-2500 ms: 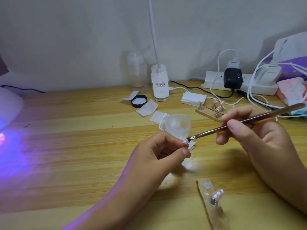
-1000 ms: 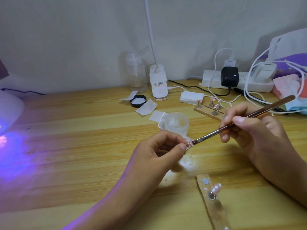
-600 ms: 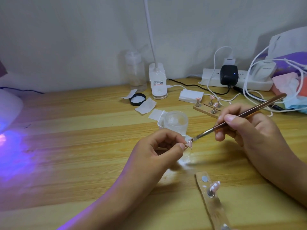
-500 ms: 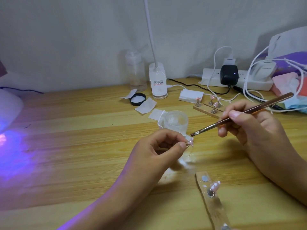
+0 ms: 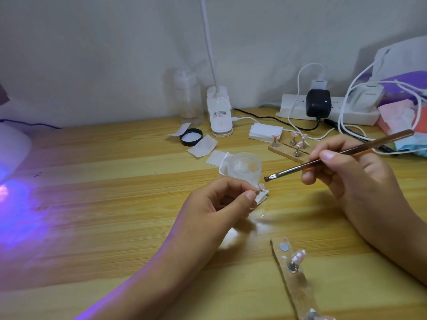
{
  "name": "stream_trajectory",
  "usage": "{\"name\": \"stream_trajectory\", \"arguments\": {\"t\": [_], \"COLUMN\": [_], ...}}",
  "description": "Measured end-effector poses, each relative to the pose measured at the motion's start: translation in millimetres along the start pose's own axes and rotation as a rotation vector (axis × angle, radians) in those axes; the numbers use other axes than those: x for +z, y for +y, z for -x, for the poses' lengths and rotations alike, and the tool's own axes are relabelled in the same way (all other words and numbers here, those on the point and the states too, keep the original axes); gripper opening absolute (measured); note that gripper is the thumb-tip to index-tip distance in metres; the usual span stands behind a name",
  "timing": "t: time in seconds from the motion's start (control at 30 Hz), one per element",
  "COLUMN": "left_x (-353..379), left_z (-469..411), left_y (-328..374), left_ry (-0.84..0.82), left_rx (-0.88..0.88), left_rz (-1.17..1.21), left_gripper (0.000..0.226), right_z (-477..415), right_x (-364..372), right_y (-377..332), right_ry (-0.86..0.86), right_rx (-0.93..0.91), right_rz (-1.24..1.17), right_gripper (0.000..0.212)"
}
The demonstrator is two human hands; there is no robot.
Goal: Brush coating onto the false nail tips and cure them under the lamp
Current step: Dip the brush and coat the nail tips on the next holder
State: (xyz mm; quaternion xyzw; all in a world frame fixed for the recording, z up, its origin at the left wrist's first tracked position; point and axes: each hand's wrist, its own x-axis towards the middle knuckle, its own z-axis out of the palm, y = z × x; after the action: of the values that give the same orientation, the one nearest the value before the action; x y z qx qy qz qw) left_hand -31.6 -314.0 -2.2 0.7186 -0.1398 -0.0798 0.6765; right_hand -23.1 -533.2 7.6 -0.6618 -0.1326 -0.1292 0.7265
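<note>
1. Left hand (image 5: 215, 204): I see it raised over the desk (image 5: 104, 204). Its fingers (image 5: 250, 196) are curled, and the thumb and forefinger pinch one pink nail tip (image 5: 261, 187). The thumb hides the exact pinch point.

2. Right hand (image 5: 351, 179): I see its fingers (image 5: 328, 155) closed in a pen grip round the brush (image 5: 293, 168), about halfway along the handle. The brush slants down toward the left. Its bristle end hangs just above and to the right of the held nail tip, without touching it.

3. Jar (image 5: 245, 168): clear and open, it stands on the desk just behind the left hand, on a white wipe (image 5: 262, 197). The black lid (image 5: 191, 137) lies farther back with its inner face up.

4. Near strip (image 5: 298, 289): this wooden strip lies by the front desk edge and carries a second nail tip (image 5: 298, 256) on a metal stand.

5. Far strip (image 5: 286, 154): it lies behind the brush and holds several tips upright on stands.

6. Curing lamp (image 5: 12, 146): it sits at the far left edge and throws violet light across the desk.

7. Rear of the desk: I note a desk lamp base (image 5: 219, 114), a clear bottle (image 5: 188, 98) and a power strip (image 5: 298, 109) with plugs and cables.
</note>
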Motion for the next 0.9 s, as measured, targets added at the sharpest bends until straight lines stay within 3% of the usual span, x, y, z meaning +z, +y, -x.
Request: {"name": "stream_trajectory", "arguments": {"t": [0.17, 0.43, 0.73, 0.9], "left_x": [0.4, 2.1, 2.0, 3.2], "left_z": [0.3, 0.3, 1.4, 1.5], "left_y": [-0.9, -0.7, 2.0, 2.4], "left_ry": [0.006, 0.002, -0.024, -0.019], "left_rx": [-0.006, -0.002, 0.026, 0.028], "left_rz": [0.031, 0.025, -0.005, -0.026], "left_gripper": [0.018, 0.012, 0.017, 0.013], "right_z": [-1.2, 0.4, -1.0, 0.4], "right_x": [-1.9, 0.2, -1.3, -0.8], "right_y": [0.3, 0.7, 2.1, -0.1], "right_ry": [-0.051, -0.142, -0.032, -0.155], "right_rx": [0.023, 0.027, 0.025, 0.041], "right_rz": [-0.093, -0.084, -0.047, -0.085], "right_gripper": [0.028, 0.014, 0.023, 0.013]}}
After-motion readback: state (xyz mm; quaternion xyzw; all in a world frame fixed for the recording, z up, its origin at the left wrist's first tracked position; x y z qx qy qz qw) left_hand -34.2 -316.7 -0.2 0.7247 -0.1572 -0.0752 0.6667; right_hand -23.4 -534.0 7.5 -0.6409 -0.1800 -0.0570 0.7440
